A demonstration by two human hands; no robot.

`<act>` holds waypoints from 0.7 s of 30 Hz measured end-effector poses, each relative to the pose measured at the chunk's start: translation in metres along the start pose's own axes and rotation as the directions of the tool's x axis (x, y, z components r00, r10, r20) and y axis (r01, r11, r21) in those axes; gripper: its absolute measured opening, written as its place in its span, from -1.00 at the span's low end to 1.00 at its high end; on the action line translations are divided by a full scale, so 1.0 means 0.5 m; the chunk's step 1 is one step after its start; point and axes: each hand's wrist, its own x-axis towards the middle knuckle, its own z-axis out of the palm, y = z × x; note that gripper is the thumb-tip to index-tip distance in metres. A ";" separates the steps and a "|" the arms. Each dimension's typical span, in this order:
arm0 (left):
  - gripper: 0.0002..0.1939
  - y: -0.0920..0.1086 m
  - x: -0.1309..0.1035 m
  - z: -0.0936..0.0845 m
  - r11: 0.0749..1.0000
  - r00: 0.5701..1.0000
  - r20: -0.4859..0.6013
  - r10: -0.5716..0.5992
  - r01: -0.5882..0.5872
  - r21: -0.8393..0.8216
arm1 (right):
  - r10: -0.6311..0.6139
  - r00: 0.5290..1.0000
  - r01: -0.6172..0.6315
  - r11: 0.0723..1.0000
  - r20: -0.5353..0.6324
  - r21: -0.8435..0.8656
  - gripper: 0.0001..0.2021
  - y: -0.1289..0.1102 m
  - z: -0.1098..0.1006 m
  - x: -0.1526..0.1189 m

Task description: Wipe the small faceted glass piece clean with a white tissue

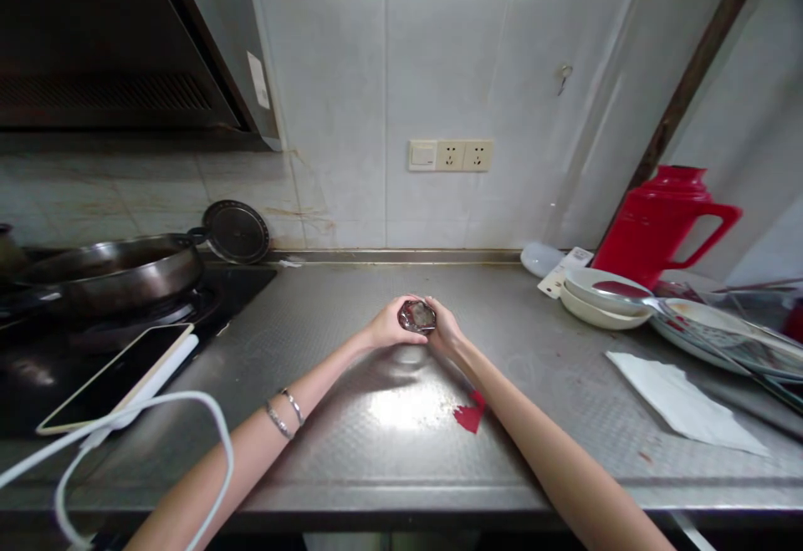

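Note:
My left hand (394,323) and my right hand (443,323) are closed around opposite sides of a small, round, dark container (417,317) with a shiny rim. I look down onto its top, which has a greyish patch in the middle; what is in it is too small to make out. Both hands are over the middle of the steel counter (326,442). Nearer to me, beside my right forearm, lies a torn scrap of red paper (467,417) with small crumbs next to it. Two bracelets circle my left forearm.
On the left, a pan (119,271) sits on the black stove, with a phone (119,380) and white cable in front. At right are stacked bowls (606,308), a plate with utensils (728,334), a red thermos (665,221) and a white napkin (681,400).

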 end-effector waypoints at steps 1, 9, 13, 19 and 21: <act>-0.22 -0.001 0.002 0.002 1.000 1.000 0.001 -0.008 0.008 0.009 | 0.028 1.000 -0.028 1.000 0.000 0.005 -0.81 -0.001 0.000 -0.001; -0.23 -0.002 -0.005 0.033 0.993 0.985 -0.153 -0.085 0.097 0.073 | 0.102 0.994 -0.100 0.992 -0.029 0.071 -0.71 -0.024 0.007 -0.019; -0.27 0.006 -0.019 0.044 0.984 0.963 -0.250 -0.100 0.133 0.117 | 0.065 0.997 -0.061 0.995 -0.039 0.082 -0.70 -0.020 0.014 -0.026; -0.31 0.009 -0.026 0.064 0.977 0.896 -0.425 -0.132 0.190 0.097 | -0.071 0.992 0.076 0.996 -0.100 0.052 -0.70 -0.004 0.021 -0.030; -0.31 0.011 -0.024 0.070 0.973 0.860 -0.489 -0.144 0.215 0.090 | -0.107 0.988 0.113 0.993 -0.107 0.045 -0.70 -0.001 0.024 -0.033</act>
